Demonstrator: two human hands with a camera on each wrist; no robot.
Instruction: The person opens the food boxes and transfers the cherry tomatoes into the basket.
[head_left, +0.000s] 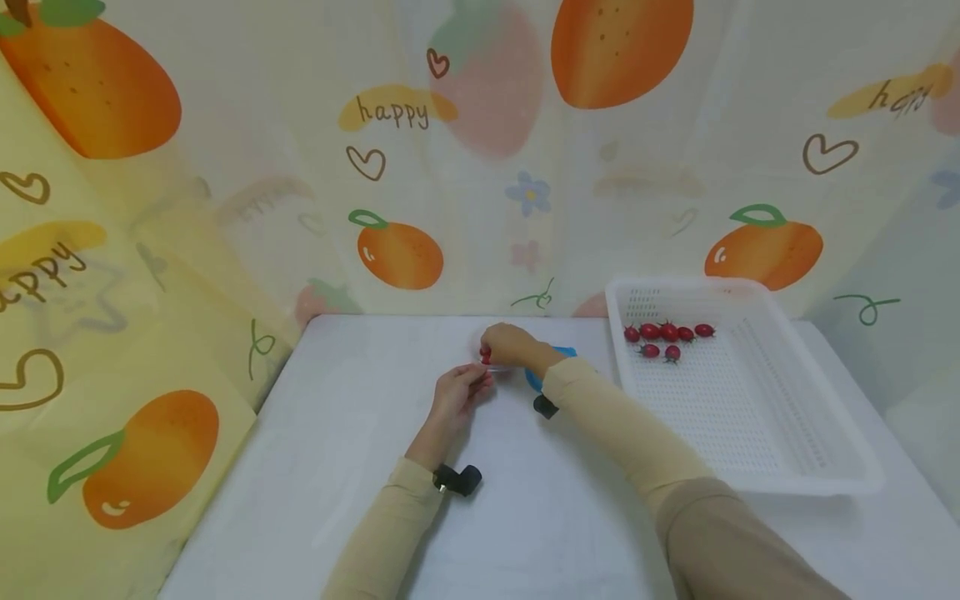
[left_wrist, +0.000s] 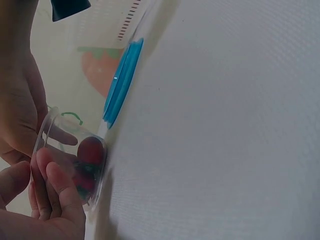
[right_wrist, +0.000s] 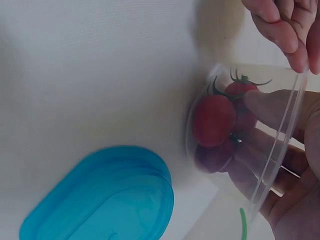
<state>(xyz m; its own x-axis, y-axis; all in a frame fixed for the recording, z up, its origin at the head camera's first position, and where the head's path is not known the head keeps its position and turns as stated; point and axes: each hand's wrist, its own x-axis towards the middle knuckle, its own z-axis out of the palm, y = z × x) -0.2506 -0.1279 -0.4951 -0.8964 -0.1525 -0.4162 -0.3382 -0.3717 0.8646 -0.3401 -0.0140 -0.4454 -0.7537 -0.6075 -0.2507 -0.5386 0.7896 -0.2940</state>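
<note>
A small clear plastic container (right_wrist: 280, 145) with several red cherry tomatoes (right_wrist: 214, 120) in it stands on the white table. My left hand (head_left: 455, 398) pinches its rim between thumb and fingers, seen closely in the left wrist view. My right hand (head_left: 513, 345) reaches down inside the container, thumb and fingers curled about a tomato (right_wrist: 242, 90) there. The sides of the container blur the finger contact slightly. Beside it, under the right wrist, a blue lid (right_wrist: 107, 195) lies on the table, partly hidden in the head view.
At the right of the table stands a white perforated plastic basket (head_left: 832, 417), with several cherry tomatoes (head_left: 669, 332) grouped in its far left corner. A fruit-patterned curtain (head_left: 480, 192) hangs behind the table and along the left side.
</note>
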